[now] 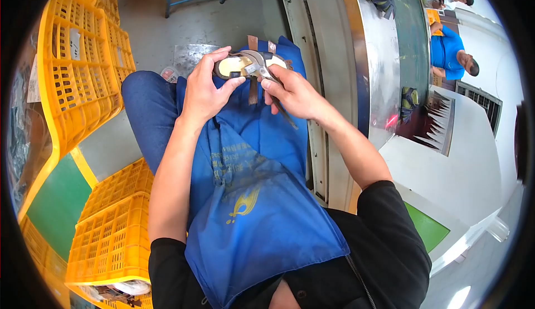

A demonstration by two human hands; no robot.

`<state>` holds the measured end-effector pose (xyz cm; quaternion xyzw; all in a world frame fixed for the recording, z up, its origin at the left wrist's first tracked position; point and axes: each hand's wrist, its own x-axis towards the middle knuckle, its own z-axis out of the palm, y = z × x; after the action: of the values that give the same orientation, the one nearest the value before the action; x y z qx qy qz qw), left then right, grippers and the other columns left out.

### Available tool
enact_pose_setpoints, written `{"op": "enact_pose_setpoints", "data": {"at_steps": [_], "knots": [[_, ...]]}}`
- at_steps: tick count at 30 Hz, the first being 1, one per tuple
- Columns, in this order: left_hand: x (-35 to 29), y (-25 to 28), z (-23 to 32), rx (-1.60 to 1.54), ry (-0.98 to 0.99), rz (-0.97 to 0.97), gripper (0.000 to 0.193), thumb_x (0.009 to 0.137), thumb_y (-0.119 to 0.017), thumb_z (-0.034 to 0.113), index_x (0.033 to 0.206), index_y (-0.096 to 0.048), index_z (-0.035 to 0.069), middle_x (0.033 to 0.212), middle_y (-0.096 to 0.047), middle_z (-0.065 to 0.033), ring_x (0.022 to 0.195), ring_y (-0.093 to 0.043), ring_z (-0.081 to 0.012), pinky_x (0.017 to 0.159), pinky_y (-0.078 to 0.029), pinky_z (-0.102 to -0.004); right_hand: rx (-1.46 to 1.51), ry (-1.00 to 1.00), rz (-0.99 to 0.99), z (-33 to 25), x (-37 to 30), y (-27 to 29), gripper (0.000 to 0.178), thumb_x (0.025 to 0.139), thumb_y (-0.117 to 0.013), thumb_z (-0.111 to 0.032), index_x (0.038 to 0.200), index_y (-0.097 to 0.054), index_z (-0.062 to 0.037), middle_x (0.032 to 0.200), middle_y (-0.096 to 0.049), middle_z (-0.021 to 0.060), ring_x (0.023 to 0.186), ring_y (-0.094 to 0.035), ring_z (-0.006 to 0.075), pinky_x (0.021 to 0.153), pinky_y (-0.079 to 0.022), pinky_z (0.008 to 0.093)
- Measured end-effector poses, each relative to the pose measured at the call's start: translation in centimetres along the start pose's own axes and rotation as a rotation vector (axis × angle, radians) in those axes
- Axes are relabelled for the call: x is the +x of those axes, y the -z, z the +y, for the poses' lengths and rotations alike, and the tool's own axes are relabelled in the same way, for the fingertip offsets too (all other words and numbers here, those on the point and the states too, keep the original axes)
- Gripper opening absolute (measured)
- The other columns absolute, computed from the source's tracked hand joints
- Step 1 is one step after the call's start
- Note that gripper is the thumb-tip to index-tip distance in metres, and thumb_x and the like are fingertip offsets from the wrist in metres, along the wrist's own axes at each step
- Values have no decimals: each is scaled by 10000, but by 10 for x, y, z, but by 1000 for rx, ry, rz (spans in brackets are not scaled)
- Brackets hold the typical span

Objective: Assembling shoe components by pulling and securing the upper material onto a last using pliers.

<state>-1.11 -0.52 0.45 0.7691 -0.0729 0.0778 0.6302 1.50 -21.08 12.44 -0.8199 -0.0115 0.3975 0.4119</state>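
Clamping oblong shoe sole [234, 64] in left grip [203, 83], curved metal pincers [262, 66] in right grip [290, 88]. Held near far edge of blue cloth apron [245, 164], aligned left-right lengthwise; can't tell toe end. Pale-faced, dark-rimmed, with flat brown straps [253, 91].

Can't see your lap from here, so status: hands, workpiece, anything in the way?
Left hand gripping sandal sole by its left end. Right hand on metal pincers. Brown straps jutting out; pincers cover part of sole.
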Motion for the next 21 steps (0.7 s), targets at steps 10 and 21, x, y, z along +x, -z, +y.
{"op": "enact_pose_setpoints", "data": {"at_steps": [10, 21], "knots": [[10, 9, 9, 68, -54, -67, 668, 775, -872, 59, 1395, -625, 91, 1351, -662, -139, 1208, -671, -289, 1014, -550, -381, -892, 128, 40, -35, -8, 7, 213, 1005, -573, -114, 1097, -537, 75, 828, -704, 291, 833, -699, 479, 740, -536, 558], [-5, -3, -7, 179, -159, 46, 483, 775, -895, 85, 1204, -684, 15, 1299, -684, -173, 1134, -706, -301, 956, -582, -380, -508, 344, 416, -28, -12, -5, 712, 947, -591, -56, 1587, -285, -103, 924, -720, 251, 767, -701, 448, 643, -547, 548]]}}
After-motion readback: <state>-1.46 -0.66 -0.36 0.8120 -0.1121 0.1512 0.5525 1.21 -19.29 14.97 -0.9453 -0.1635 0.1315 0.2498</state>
